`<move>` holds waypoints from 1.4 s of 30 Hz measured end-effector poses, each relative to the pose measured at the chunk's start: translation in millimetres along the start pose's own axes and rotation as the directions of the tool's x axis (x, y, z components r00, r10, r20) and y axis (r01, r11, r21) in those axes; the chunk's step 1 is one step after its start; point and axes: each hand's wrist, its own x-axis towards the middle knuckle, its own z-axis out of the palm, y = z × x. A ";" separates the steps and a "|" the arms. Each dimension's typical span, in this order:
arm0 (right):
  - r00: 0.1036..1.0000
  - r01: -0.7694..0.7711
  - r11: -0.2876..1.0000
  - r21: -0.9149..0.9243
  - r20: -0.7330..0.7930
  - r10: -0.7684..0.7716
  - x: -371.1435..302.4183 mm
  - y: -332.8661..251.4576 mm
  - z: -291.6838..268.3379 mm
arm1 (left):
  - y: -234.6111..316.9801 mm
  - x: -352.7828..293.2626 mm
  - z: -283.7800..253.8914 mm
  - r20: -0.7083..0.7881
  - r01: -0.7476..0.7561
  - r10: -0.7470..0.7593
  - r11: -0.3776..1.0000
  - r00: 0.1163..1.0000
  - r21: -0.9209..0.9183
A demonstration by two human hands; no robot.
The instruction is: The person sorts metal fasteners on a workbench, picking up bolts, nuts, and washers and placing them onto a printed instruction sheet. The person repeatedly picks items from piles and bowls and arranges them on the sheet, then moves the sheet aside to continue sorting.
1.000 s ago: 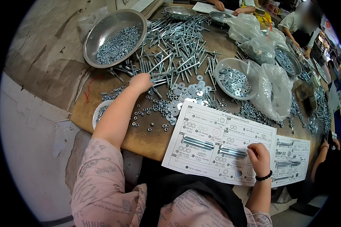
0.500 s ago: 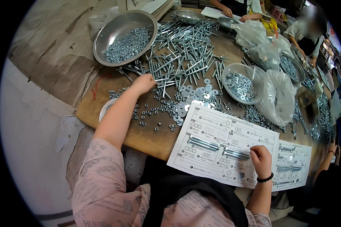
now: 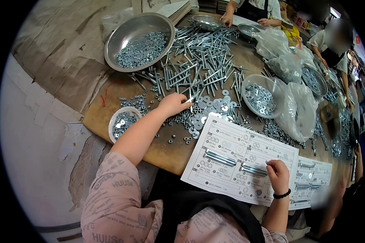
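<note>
- Bolts [image 3: 198,65] lie in a loose heap across the middle of the wooden desk [image 3: 166,152], long and silver, pointing every way.
- I see my left hand [image 3: 173,104] stretched out to the near edge of that heap; its grip is pinched shut on one bolt [image 3: 189,99], which sticks out to the right from between the fingertips.
- Flat washers [image 3: 215,106] and small nuts [image 3: 178,139] are scattered on the desk just beside and below this hand.
- My right hand [image 3: 278,175] rests on the printed sheet [image 3: 231,141] at the near edge of the desk, fingers curled; I cannot tell whether its grip holds anything.
- Two bundles of bolts lie on the sheet: one [image 3: 220,158] near its middle, the other [image 3: 253,169] touching the right hand's fingertips.
- A large metal bowl [image 3: 125,34] of nuts stands at the far left, a small white bowl [image 3: 123,122] of nuts sits near my left forearm, and a clear dish [image 3: 260,97] of washers is to the right of the heap.
- A second sheet [image 3: 312,178] lies to the right of mine.
</note>
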 end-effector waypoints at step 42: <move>0.935 -0.321 0.679 -0.660 -0.105 0.340 251.0 148.7 -47.4 | 77.9 -164.5 92.8 0.040 -0.705 0.704 0.709 0.709 -0.006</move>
